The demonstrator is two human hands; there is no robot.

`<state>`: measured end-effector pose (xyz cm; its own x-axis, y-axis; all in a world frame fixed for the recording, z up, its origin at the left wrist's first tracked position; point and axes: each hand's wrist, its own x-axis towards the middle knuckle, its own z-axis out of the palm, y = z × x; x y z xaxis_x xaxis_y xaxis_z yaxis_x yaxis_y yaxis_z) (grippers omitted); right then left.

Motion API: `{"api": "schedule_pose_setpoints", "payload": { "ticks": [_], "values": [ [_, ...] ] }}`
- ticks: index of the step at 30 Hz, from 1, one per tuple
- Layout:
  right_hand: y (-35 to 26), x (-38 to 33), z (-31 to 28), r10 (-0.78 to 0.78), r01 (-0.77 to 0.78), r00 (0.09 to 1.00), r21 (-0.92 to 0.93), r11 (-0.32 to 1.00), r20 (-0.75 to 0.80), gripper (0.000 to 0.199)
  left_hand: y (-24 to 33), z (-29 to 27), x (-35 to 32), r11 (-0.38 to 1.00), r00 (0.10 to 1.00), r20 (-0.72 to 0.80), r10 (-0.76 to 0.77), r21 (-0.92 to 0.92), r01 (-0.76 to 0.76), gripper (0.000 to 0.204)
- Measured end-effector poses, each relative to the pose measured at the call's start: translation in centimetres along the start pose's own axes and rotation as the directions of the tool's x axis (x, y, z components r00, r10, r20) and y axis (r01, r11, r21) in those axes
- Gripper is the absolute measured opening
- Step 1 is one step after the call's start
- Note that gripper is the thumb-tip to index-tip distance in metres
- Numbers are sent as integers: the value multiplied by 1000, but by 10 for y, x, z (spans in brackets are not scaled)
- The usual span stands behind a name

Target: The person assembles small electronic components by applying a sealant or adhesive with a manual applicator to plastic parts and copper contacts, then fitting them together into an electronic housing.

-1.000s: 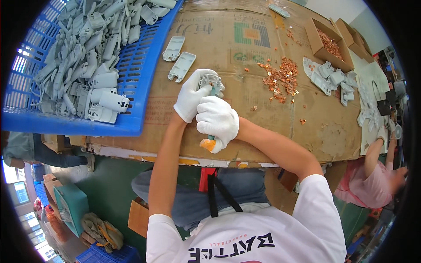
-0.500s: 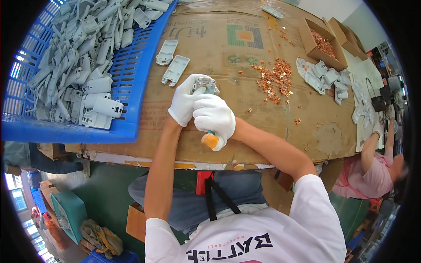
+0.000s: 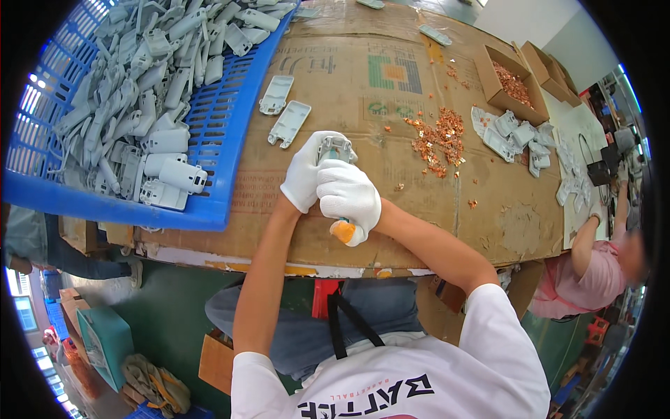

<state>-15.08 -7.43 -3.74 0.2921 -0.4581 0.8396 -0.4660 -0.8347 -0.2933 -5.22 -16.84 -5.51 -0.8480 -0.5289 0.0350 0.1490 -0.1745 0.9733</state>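
Both my hands wear white gloves and meet over the cardboard-covered table (image 3: 391,112). My left hand (image 3: 305,172) grips a grey plastic housing part (image 3: 336,147), held upright on the cardboard. My right hand (image 3: 349,197) is closed around a tool with an orange handle (image 3: 343,231), whose end pokes out below the fist; the tool's tip is hidden against the part. Two flat grey cover plates (image 3: 282,112) lie just beyond my hands. A scatter of small copper pieces (image 3: 440,138) lies to the right.
A blue plastic crate (image 3: 230,133) heaped with grey plastic parts fills the left. Open cardboard boxes (image 3: 508,82) with copper pieces and a pile of grey parts (image 3: 513,134) sit at the far right. Another person in pink (image 3: 593,262) works at the right edge.
My hands stay locked together on the part and tool. The view has shifted slightly, with the hands a little lower and left in the picture.
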Motion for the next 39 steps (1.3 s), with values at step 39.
{"api": "schedule_pose_setpoints", "payload": {
  "ticks": [39],
  "values": [
    [-4,3,7,-22,22,999,-1,1000,-38,23,-4,5,-6,992,993,-75,96,94,-89,32]
  ]
}}
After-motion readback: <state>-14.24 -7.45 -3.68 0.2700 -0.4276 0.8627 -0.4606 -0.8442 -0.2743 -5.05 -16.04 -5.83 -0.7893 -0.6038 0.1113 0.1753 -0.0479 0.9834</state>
